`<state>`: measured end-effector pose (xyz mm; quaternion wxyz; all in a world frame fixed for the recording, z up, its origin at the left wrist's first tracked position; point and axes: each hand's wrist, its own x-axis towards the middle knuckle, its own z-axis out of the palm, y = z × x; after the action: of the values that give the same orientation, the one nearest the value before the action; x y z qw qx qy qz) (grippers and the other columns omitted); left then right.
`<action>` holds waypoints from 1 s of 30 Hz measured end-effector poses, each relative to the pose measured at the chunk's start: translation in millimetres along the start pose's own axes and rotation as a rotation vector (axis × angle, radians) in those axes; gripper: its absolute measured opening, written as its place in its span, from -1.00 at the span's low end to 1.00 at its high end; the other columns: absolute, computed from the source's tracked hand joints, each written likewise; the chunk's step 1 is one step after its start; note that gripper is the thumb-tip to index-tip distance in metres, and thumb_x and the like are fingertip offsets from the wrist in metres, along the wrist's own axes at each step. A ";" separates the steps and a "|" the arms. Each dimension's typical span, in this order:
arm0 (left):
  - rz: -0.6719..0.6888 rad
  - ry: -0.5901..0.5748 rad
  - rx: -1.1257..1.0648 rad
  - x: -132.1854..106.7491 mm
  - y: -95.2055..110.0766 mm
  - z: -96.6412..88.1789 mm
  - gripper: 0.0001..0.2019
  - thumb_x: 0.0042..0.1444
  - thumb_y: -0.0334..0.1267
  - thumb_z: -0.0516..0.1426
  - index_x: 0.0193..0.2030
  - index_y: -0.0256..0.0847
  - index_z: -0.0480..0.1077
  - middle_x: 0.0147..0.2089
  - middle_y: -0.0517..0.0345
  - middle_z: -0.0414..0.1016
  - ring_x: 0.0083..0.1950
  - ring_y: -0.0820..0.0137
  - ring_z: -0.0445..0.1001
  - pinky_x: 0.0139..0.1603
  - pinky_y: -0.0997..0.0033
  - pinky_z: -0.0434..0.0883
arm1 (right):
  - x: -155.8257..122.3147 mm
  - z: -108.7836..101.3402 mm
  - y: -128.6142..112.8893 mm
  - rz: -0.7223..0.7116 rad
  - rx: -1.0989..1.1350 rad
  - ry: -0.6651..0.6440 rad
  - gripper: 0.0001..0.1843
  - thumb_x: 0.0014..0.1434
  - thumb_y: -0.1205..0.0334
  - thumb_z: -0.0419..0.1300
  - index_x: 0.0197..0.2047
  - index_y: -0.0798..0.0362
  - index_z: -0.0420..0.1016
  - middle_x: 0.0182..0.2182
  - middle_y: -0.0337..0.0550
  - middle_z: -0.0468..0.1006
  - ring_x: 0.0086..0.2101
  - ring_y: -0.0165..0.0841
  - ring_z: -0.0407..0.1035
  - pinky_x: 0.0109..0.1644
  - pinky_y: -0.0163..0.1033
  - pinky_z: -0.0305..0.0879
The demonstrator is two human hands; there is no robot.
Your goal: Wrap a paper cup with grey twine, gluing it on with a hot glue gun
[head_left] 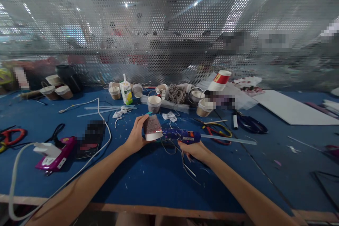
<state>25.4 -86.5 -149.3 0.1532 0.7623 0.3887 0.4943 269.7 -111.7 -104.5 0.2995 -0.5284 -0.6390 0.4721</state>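
Note:
My left hand (136,137) is wrapped round a paper cup (152,127), tilted on its side and wound with brown cord over much of its wall. A white band near the cup's rim is bare. In my right hand (194,150) is a dark blue hot glue gun (180,135), its nozzle at the cup's side, touching or very near the cord. A clear glue stick (229,139) juts from the back of the gun. Loose cord (182,162) hangs below the gun. The fingers under the gun are partly hidden.
Several cord-wrapped cups with handles (154,103), a cord bundle (177,94) and a drink carton (126,92) stand along the back. Scissors (218,132) lie right. At left are a phone (91,139), a purple power strip (57,155) and a white cable (108,127).

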 end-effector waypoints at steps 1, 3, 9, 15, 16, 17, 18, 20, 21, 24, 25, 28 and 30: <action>-0.002 0.003 0.002 -0.1 -0.2 0.0 -0.17 -0.11 -0.16 0.33 0.26 -0.11 0.00 0.15 -0.14 0.16 0.20 0.09 0.28 0.12 0.02 0.41 | -0.1 0.0 -0.1 0.005 -0.023 0.013 -0.76 -0.13 0.21 0.17 -0.71 0.01 0.20 -0.87 -0.40 0.16 -0.82 -0.52 0.06 -0.76 -0.39 0.02; -0.003 0.009 0.007 -0.3 -1.0 0.2 -0.17 -0.12 -0.17 0.33 0.26 -0.11 0.00 0.15 -0.14 0.17 0.21 0.09 0.28 0.12 0.03 0.41 | -0.2 -0.1 -1.0 0.010 -0.046 0.022 -0.75 -0.13 0.21 0.16 -0.72 0.01 0.19 -0.87 -0.40 0.16 -0.82 -0.51 0.07 -0.76 -0.39 0.03; 0.016 0.013 0.025 -0.6 -1.9 0.5 -0.17 -0.10 -0.14 0.32 0.27 -0.12 -0.02 0.15 -0.16 0.18 0.20 0.09 0.28 0.07 0.06 0.44 | 0.1 -2.9 -5.9 -0.024 -0.039 -0.029 -0.78 -0.15 0.22 0.12 -0.71 0.01 0.17 -0.87 -0.40 0.15 -0.80 -0.52 0.07 -0.74 -0.40 0.02; 0.071 0.055 0.069 0.6 -3.5 -0.3 -0.22 -0.05 -0.14 0.29 0.27 -0.13 0.01 0.15 -0.17 0.19 0.18 0.12 0.31 0.05 0.11 0.45 | 1.4 -4.8 -9.3 -0.121 -0.098 -0.039 -0.77 -0.14 0.26 0.08 -0.71 0.00 0.10 -0.84 -0.39 0.14 -0.74 -0.50 0.08 -0.68 -0.38 0.00; 0.081 0.066 0.073 1.0 -4.4 -0.7 -0.23 -0.04 -0.15 0.29 0.27 -0.14 0.02 0.14 -0.17 0.19 0.18 0.12 0.31 0.05 0.11 0.45 | 1.7 -5.2 -9.1 -0.137 -0.111 -0.030 -0.77 -0.13 0.25 0.08 -0.70 0.00 0.10 -0.83 -0.39 0.15 -0.73 -0.50 0.08 -0.66 -0.37 0.01; 0.087 0.081 0.073 1.3 -5.3 -1.1 -0.24 -0.04 -0.15 0.29 0.26 -0.14 0.02 0.14 -0.17 0.20 0.18 0.13 0.31 0.05 0.10 0.45 | 2.2 -6.1 -8.6 -0.150 -0.126 -0.012 -0.77 -0.11 0.24 0.08 -0.69 0.00 0.11 -0.81 -0.39 0.15 -0.73 -0.49 0.09 -0.65 -0.36 0.02; 0.086 0.100 0.070 1.6 -6.0 -1.6 -0.24 -0.04 -0.14 0.28 0.26 -0.15 0.03 0.13 -0.17 0.20 0.18 0.13 0.30 0.05 0.10 0.44 | 2.9 -7.5 -8.0 -0.166 -0.150 0.014 -0.78 -0.09 0.22 0.08 -0.66 -0.01 0.13 -0.79 -0.38 0.17 -0.72 -0.48 0.10 -0.64 -0.35 0.05; 0.065 0.149 0.053 2.0 -6.6 -2.9 -0.21 -0.06 -0.10 0.30 0.26 -0.16 0.03 0.12 -0.17 0.20 0.17 0.12 0.29 0.05 0.08 0.44 | 5.2 -12.8 -6.5 -0.237 -0.259 0.109 -0.81 -0.04 0.19 0.09 -0.60 -0.01 0.17 -0.72 -0.34 0.23 -0.67 -0.44 0.16 -0.59 -0.33 0.12; 0.042 0.181 0.037 2.1 -6.3 -3.5 -0.19 -0.08 -0.06 0.30 0.26 -0.16 0.03 0.12 -0.17 0.19 0.18 0.11 0.28 0.05 0.07 0.43 | 6.9 -16.7 -5.5 -0.295 -0.354 0.169 -0.81 -0.02 0.17 0.10 -0.57 -0.01 0.18 -0.67 -0.31 0.27 -0.63 -0.42 0.20 -0.54 -0.31 0.16; -0.059 0.269 -0.040 2.2 -3.7 -5.2 -0.14 -0.11 0.03 0.30 0.27 -0.16 0.01 0.16 -0.17 0.14 0.20 0.08 0.26 0.08 0.05 0.40 | 13.9 -32.1 -0.7 -0.440 -0.732 0.318 -0.76 0.04 0.07 0.14 -0.47 0.00 0.20 -0.46 -0.15 0.35 -0.46 -0.29 0.32 -0.40 -0.24 0.24; -0.088 0.279 -0.080 2.3 -2.7 -5.6 -0.13 -0.12 0.06 0.29 0.27 -0.15 0.01 0.17 -0.16 0.13 0.22 0.07 0.25 0.10 0.05 0.38 | 16.6 -37.7 1.6 -0.446 -0.839 0.332 -0.74 0.06 0.03 0.15 -0.42 0.01 0.21 -0.39 -0.09 0.36 -0.42 -0.25 0.34 -0.38 -0.21 0.26; -0.124 0.264 -0.218 2.8 -1.7 -6.6 -0.09 -0.18 0.14 0.29 0.27 -0.10 0.03 0.20 -0.12 0.11 0.24 0.05 0.24 0.16 0.06 0.34 | 24.7 -53.1 10.1 -0.387 -1.000 0.230 -0.63 0.04 -0.04 0.21 -0.28 0.05 0.23 -0.24 0.02 0.33 -0.33 -0.14 0.39 -0.31 -0.14 0.32; -0.124 0.233 -0.306 3.1 -2.7 -6.5 -0.07 -0.23 0.17 0.30 0.27 -0.08 0.04 0.22 -0.11 0.10 0.24 0.03 0.24 0.16 0.07 0.34 | 29.8 -60.9 15.6 -0.336 -0.992 0.129 -0.52 -0.07 -0.03 0.32 -0.24 0.05 0.22 -0.21 -0.02 0.30 -0.29 -0.14 0.39 -0.23 -0.11 0.35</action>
<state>19.2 -83.4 -145.9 0.2512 0.6425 0.3703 0.6220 321.7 -65.7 -99.5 0.1235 -0.5249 -0.8418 0.0249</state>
